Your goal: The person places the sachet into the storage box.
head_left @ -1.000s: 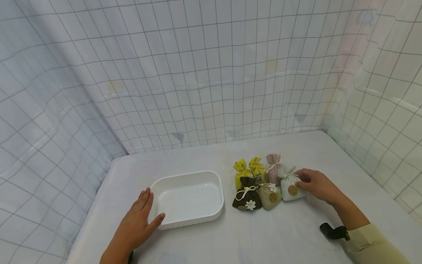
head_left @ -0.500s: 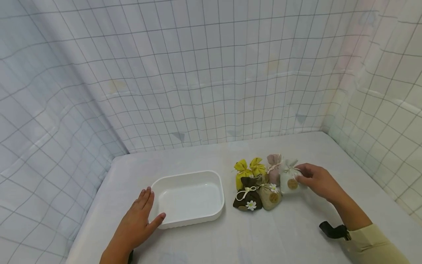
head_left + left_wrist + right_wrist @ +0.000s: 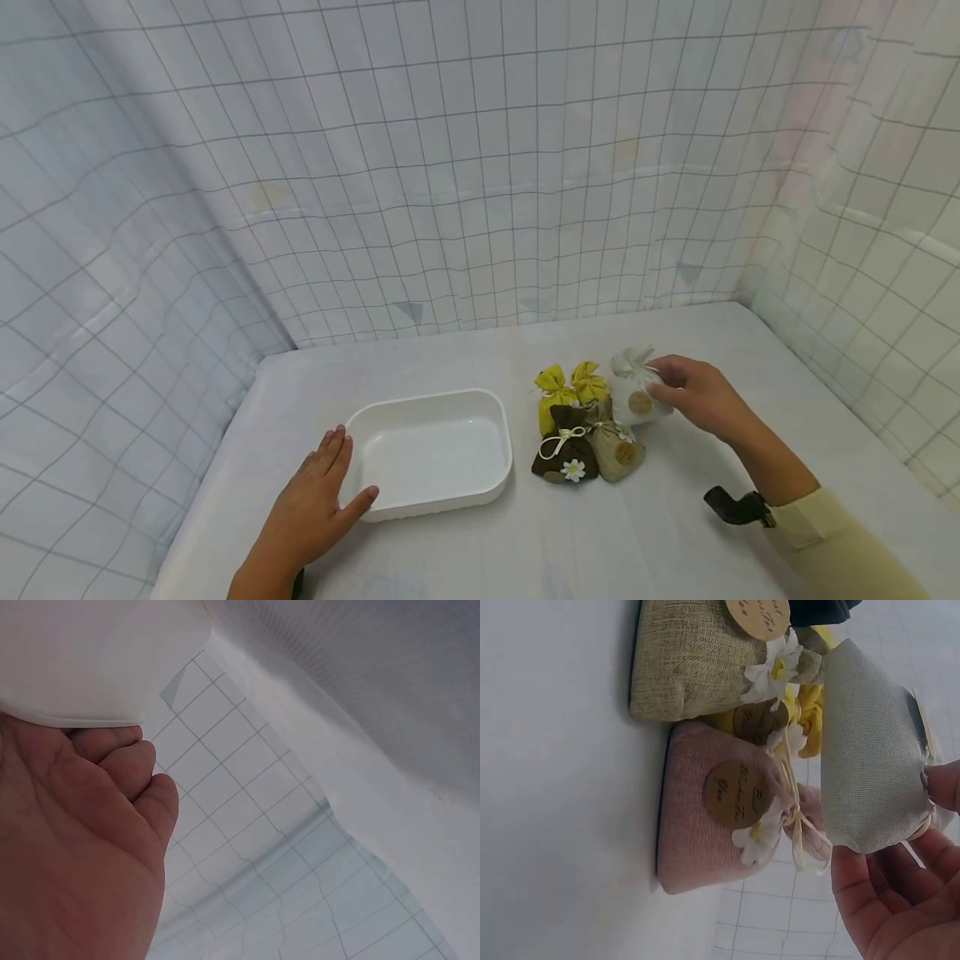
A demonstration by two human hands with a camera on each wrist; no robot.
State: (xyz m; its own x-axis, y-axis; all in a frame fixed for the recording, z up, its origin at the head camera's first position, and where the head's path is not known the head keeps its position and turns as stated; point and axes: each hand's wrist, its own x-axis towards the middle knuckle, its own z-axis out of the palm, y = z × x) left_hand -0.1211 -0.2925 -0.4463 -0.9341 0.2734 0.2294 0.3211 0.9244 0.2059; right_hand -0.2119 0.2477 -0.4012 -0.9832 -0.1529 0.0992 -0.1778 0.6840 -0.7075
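My right hand [image 3: 693, 396] pinches a white cloth sachet [image 3: 636, 396] near its tied neck and holds it up off the table. In the right wrist view this white sachet [image 3: 870, 750] hangs beside a pink sachet [image 3: 697, 825] standing on the cloth; in the head view it covers the pink one. A beige sachet [image 3: 617, 454], a dark brown sachet [image 3: 558, 458] and two yellow sachets [image 3: 551, 387] stand close together to its left. My left hand [image 3: 311, 500] rests at the left end of a white rectangular dish [image 3: 431, 504], fingers extended along its side, thumb at the near rim.
A white cloth covers the table [image 3: 570, 550]. A pale grid-patterned curtain [image 3: 480, 208] surrounds its back and sides. Under the right wrist hangs a black camera mount [image 3: 738, 507].
My right hand has lifted the white sachet from the table and carried it up and left, in front of the pink sachet. My left hand has stayed at the dish.
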